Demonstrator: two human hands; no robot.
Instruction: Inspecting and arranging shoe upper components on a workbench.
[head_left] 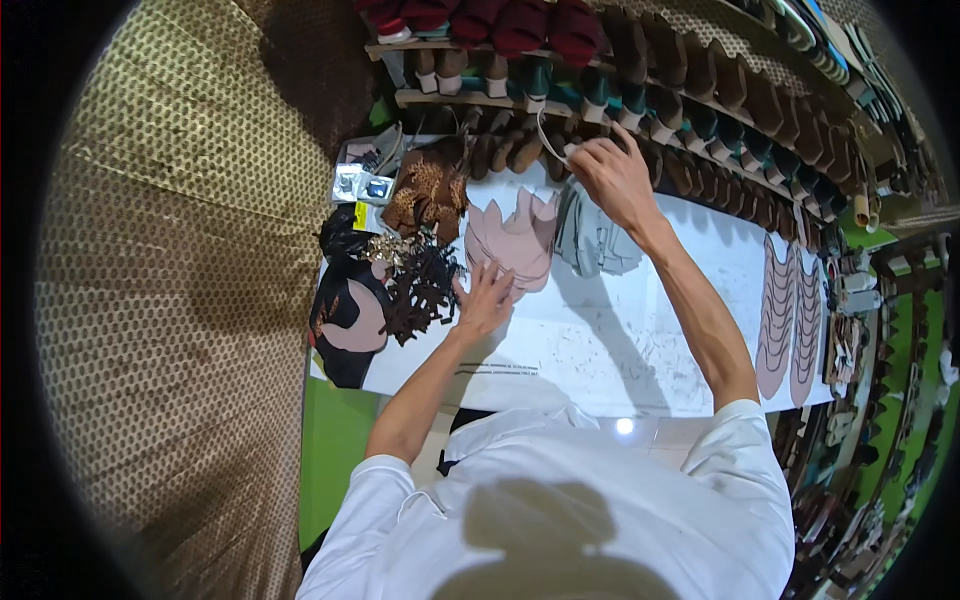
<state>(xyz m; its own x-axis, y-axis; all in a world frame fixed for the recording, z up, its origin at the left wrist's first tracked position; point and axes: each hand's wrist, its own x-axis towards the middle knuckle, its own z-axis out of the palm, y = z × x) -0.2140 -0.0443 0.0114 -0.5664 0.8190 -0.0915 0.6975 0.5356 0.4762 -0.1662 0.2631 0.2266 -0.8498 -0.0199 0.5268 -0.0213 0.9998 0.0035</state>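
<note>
My left hand (pixel 487 303) lies with its fingers spread over the lower left edge of a pile of flat pale pink cut pieces (pixel 512 240). Farther up and to the right, my right hand (pixel 612 180) reaches to the back of the white table top (pixel 690 330). Its fingers are closed at the end of a thin, curved white strip (pixel 545 135). Just under that hand is a pile of grey-green cut pieces (pixel 597 240). A heap of dark brown small pieces (pixel 420 295) sits left of my left hand.
Leopard-patterned brown pieces (pixel 425 195) and small silver packets (pixel 360 185) are at the back left. Overlapping pink pieces (pixel 775 320) form rows at the right end. Racks of shoe lasts (pixel 700 140) stand behind the table; a patterned gold curtain (pixel 180 300) hangs on the left.
</note>
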